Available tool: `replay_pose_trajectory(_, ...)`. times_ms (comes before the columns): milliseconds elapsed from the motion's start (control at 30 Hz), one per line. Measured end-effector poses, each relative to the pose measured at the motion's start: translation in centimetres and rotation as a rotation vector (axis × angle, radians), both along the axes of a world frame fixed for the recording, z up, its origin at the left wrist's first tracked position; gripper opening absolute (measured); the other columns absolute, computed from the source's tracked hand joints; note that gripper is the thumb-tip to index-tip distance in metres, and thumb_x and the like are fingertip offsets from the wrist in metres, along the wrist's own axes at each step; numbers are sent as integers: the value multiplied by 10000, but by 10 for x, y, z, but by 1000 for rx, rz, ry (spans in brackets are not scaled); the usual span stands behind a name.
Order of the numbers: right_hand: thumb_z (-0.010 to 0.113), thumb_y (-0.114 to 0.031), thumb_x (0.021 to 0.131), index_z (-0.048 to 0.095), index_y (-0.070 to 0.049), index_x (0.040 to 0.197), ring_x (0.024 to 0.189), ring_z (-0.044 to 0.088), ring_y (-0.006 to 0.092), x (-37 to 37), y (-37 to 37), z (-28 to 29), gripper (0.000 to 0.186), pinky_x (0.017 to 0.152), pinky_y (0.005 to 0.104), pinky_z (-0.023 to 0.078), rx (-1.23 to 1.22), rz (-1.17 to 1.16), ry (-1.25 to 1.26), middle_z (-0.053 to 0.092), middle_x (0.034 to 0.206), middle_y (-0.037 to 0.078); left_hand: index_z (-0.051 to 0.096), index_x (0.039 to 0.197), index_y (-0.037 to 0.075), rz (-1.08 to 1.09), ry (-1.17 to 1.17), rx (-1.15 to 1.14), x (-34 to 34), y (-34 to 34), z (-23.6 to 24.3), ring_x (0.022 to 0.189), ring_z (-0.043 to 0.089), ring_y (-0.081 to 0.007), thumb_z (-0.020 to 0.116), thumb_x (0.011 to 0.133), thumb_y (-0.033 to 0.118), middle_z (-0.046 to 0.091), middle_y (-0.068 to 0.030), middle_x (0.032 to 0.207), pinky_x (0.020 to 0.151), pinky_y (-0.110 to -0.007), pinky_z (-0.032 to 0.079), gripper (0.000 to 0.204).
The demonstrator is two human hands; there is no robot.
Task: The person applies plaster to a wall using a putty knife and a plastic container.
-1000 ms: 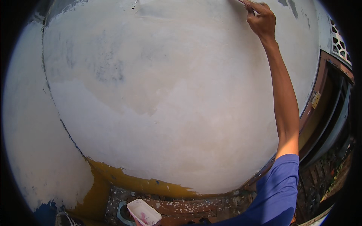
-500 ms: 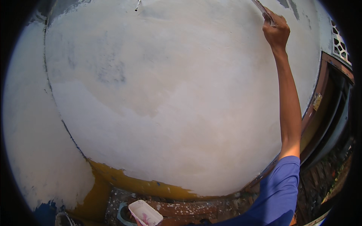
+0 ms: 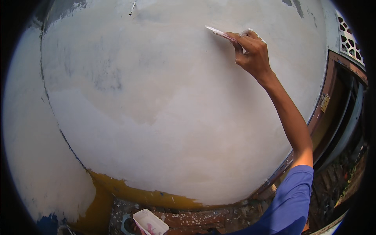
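Observation:
My right hand [image 3: 252,53] is raised in front of the pale wall [image 3: 168,98], closed around a flat putty knife [image 3: 219,32]. White paste with pinkish smears coats the blade, which points left at the wall; whether its edge touches is hard to tell. More white paste sits on the knuckles. At the bottom, a white rectangular tub [image 3: 150,221] tilts toward me, with white and pink paste inside. Shadowed fingers, apparently of my left hand [image 3: 132,226], are at its left side; the rest of that hand is hidden.
A small pipe or wire [image 3: 132,8] sticks out of the wall high up. Yellow paint [image 3: 149,194] bands the wall's foot. At right stand a brown door frame [image 3: 331,78] and a patterned vent block [image 3: 349,41]. A blue-grey bucket [image 3: 124,224] is on the spattered ground.
My right hand has come left and down across the wall with the putty knife, its elbow more bent. The view has shifted slightly right. The tub keeps almost the same place in view.

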State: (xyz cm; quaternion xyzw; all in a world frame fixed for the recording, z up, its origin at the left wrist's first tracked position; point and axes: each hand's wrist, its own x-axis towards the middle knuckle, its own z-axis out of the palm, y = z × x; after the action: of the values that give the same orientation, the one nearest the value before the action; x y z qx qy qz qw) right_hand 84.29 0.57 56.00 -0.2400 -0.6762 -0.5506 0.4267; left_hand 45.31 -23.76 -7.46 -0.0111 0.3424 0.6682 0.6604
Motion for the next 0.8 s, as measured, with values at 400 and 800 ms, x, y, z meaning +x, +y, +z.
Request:
replay_pose_trajectory(400,643,-80,775,739,-163,1051,633,582,255,88,-7,37,304,590,376,492,229,-232,343,684,757,72,256,1498,162,-23,-3,-5,5,-7,-12,1103,545,-329,670,868,107,467,-110,1346,831,-520,553,756)
replay_pose_trajectory(800,677,-19,820,743,-194,1089,691,597,177,34,-10,75,328,631,317,511,159,-73,86,717,826,52,253,1499,162,-30,15,2,17,-8,-12,1095,548,-327,674,865,104,472,-108,1341,830,-512,554,763)
